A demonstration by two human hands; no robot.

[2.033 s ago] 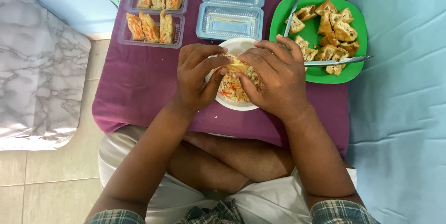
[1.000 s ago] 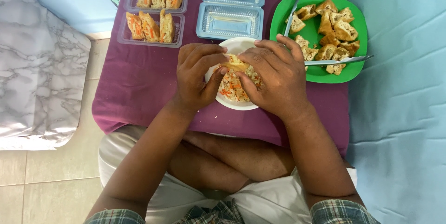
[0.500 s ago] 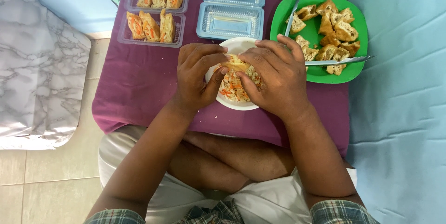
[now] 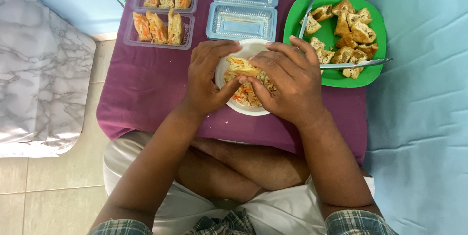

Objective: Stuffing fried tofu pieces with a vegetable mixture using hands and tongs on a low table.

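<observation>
Tofu piece sits over the white bowl, near the middle of the bench, purple cloth on top. Both hands on it: left hand grip pinching its left end, thumb underneath, fingers curled over the top; right hand grip pinching the right end, fingers pressed together over it. Bowl holds shredded filling, white with orange bits; looks like cabbage and carrot, hard to tell from here. Bowl rim mostly hidden by the hands.

Right of the bowl, at the bench's far right corner: green plate with a heap of fried tofu. Two metal utensils rest on it, one across the near edge, one at the left rim.

Far edge, centre: empty clear plastic box, lid open. Far left corner: second clear box with six filled pieces, in two rows.
</observation>
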